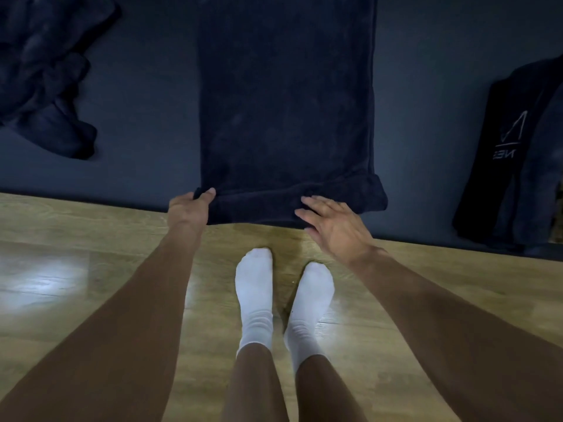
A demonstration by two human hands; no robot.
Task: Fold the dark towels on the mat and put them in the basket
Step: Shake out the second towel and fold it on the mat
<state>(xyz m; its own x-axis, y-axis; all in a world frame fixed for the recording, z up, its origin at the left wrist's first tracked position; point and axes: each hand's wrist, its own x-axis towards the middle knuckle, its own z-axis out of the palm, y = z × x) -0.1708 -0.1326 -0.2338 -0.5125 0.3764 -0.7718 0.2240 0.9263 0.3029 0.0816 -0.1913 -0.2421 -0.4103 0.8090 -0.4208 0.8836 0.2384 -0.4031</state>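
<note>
Head view: we found the long navy plush towel (283,102) flat on the dark grey mat (137,141), long axis near to far, its bunched near end just ahead of both hands. The left hand (189,205) grasped the near-left corner. The right hand (332,226), released with fingers spread, touched the near edge.

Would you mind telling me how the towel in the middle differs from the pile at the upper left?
The middle towel lies spread flat; the left pile is crumpled. The left hand grips the middle towel's near corner; nothing touches the left pile. Both are dark, on the mat.
</note>
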